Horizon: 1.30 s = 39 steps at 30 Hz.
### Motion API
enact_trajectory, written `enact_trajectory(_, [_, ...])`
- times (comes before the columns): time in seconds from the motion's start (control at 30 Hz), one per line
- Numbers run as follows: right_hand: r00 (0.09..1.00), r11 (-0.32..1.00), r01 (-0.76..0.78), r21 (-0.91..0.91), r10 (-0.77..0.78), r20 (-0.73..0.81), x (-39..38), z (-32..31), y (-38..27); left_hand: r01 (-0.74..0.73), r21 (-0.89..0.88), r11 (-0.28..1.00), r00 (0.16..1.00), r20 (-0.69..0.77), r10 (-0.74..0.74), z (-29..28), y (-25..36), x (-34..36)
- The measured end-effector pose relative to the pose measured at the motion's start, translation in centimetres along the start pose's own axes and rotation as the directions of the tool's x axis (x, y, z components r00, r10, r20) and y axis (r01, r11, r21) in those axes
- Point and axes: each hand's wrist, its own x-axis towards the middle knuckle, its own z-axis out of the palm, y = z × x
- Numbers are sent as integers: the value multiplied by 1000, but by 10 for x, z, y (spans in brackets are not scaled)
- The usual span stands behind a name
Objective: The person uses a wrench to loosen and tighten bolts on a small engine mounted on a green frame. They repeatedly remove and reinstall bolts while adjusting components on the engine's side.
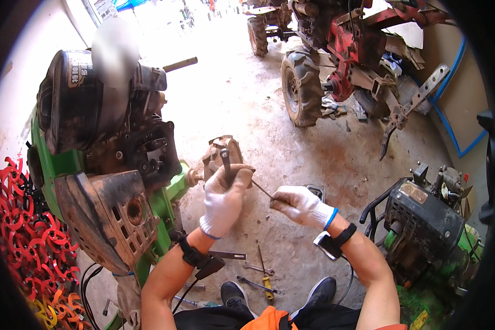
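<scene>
The left hand [224, 199], in a white glove, is in the middle of the scene, and its fingers are closed around a dark tool [225, 156], of which the rounded end stands up above the thumb. The right hand [301, 205], also gloved, is a little to the right of it, with its thumb and fingers pinched together on the near end of a thin rod [263, 190]. This rod goes obliquely across the gap between the two hands, and its far end comes to the left hand; whether the rod and the tool are one piece, I cannot tell. Behind the left hand, on the far side, there is a small tyre [223, 147], which belongs to the green machine [162, 206] on the left. This machine carries a dark engine and a brown slotted cover [113, 215]. On the floor near the person's shoes lie a screwdriver with yellow handle [268, 288], two wrenches [258, 284] and a flat metal bar [229, 255]. At the left edge is a pile of red curved blades [36, 231]. A red machine [344, 71] stands far right, and another engine [426, 212] near right.
</scene>
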Motion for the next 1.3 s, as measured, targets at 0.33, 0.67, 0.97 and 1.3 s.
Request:
enact_trajectory(0.33, [913,778,161,607,117,-391,11,-57,-42,168,66,984,986,7,-169,1,-13,-9])
enact_trajectory(0.67, [925,697,217,683,76,-372,36,-43,-61,333,-308,891,942,64,-330,-2,6,-31])
enact_trajectory(0.97, [964,816,133,563,25,-265,25,-78,-87,399,-415,817,916,222,-334,-22,-20,-40])
enact_trajectory(1.3, [978,753,62,655,85,-189,45,-61,-111,287,-474,833,956,201,-215,-34,-23,-30])
